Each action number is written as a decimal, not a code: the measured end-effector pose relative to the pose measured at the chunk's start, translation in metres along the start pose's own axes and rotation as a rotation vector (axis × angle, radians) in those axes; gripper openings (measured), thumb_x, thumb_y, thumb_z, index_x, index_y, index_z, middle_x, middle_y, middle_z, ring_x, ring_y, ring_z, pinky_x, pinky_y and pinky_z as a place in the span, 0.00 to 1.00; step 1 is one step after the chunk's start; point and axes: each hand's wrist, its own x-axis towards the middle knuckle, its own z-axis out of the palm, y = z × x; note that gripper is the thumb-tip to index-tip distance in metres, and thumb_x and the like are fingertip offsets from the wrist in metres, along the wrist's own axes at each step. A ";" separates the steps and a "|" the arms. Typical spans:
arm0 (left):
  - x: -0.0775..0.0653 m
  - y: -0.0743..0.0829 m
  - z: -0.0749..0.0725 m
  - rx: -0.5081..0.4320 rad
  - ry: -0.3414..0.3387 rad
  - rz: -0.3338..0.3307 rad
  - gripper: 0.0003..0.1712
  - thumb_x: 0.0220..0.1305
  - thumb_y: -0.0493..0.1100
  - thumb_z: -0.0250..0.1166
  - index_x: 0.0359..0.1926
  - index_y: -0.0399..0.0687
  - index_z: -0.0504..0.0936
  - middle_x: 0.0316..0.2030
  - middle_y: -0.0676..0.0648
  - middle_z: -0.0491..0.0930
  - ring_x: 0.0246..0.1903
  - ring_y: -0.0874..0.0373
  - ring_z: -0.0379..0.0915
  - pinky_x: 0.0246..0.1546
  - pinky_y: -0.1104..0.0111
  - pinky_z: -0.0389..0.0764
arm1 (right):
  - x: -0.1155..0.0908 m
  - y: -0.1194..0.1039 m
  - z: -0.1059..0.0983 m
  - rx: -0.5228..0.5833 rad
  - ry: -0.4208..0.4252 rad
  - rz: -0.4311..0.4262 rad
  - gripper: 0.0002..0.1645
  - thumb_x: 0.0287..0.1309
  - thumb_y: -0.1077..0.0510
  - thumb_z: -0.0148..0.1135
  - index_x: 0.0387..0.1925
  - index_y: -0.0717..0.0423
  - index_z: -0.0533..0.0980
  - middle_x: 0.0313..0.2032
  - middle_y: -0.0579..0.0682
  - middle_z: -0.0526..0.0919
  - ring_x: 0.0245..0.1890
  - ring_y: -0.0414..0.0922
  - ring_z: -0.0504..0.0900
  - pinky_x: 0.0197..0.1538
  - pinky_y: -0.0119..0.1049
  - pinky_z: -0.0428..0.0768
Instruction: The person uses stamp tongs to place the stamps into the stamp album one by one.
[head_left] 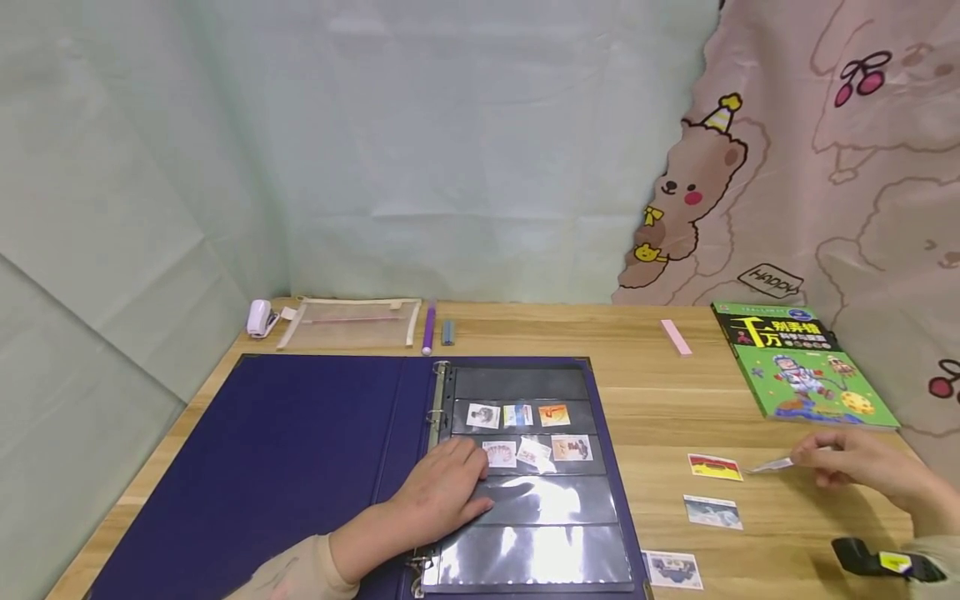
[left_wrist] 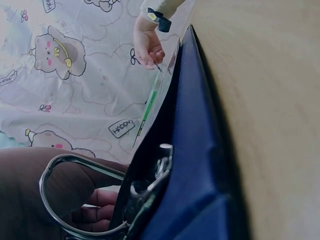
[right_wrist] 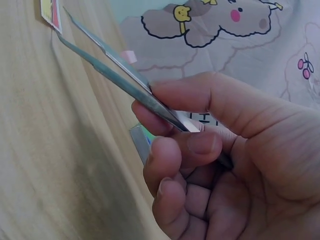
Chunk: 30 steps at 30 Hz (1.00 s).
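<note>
Pinching slim metal tweezers [right_wrist: 131, 90] in our right hand [head_left: 870, 468], we have the tips parted at the end of a red-and-yellow stamp [head_left: 715, 467], which lies flat between the album and the tabletop's right edge; whether the tips touch it we cannot tell. Closer to the tabletop's near edge we see a grey stamp [head_left: 712, 512], then a bluish stamp [head_left: 673, 571] just beside the album's right side. Our left hand [head_left: 438, 492] rests relaxed on the pocket page [head_left: 525, 546], fingers together and thumb apart, gripping nothing. The open dark-blue album [head_left: 300, 450] reaches toward the tabletop's near edge, its page holding three stamps in the second row and three in the third. Along the tabletop's far edge we find a white stapler [head_left: 258, 318] by the left corner, a mesh pouch [head_left: 352, 332], a purple pen [head_left: 429, 327] and a pink strip [head_left: 676, 337]; a green book [head_left: 817, 383] lies by the far right corner.
</note>
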 end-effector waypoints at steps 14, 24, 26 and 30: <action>0.000 0.000 -0.001 -0.001 -0.010 0.002 0.19 0.49 0.57 0.64 0.28 0.52 0.67 0.28 0.56 0.64 0.32 0.62 0.61 0.40 0.67 0.68 | 0.002 0.003 -0.002 0.130 -0.108 -0.005 0.16 0.64 0.60 0.43 0.35 0.42 0.78 0.20 0.35 0.74 0.22 0.31 0.72 0.26 0.30 0.71; 0.000 0.000 -0.001 -0.002 -0.008 0.003 0.19 0.49 0.57 0.64 0.28 0.53 0.67 0.28 0.56 0.64 0.32 0.62 0.61 0.40 0.67 0.68 | 0.014 0.001 -0.009 0.124 -0.156 -0.010 0.14 0.64 0.61 0.44 0.37 0.49 0.78 0.23 0.37 0.74 0.23 0.30 0.72 0.25 0.29 0.72; 0.000 0.000 -0.001 -0.003 0.001 0.006 0.19 0.49 0.57 0.64 0.28 0.52 0.67 0.28 0.56 0.65 0.32 0.62 0.61 0.40 0.67 0.68 | 0.017 0.000 -0.010 0.141 -0.182 -0.004 0.15 0.64 0.61 0.44 0.37 0.48 0.78 0.23 0.37 0.74 0.23 0.30 0.71 0.24 0.29 0.71; 0.000 0.000 -0.002 -0.004 0.006 0.010 0.19 0.49 0.57 0.65 0.28 0.52 0.67 0.28 0.56 0.65 0.32 0.63 0.61 0.40 0.67 0.68 | 0.021 -0.003 -0.012 0.150 -0.222 -0.011 0.15 0.64 0.61 0.43 0.37 0.50 0.78 0.22 0.37 0.74 0.21 0.30 0.69 0.21 0.33 0.66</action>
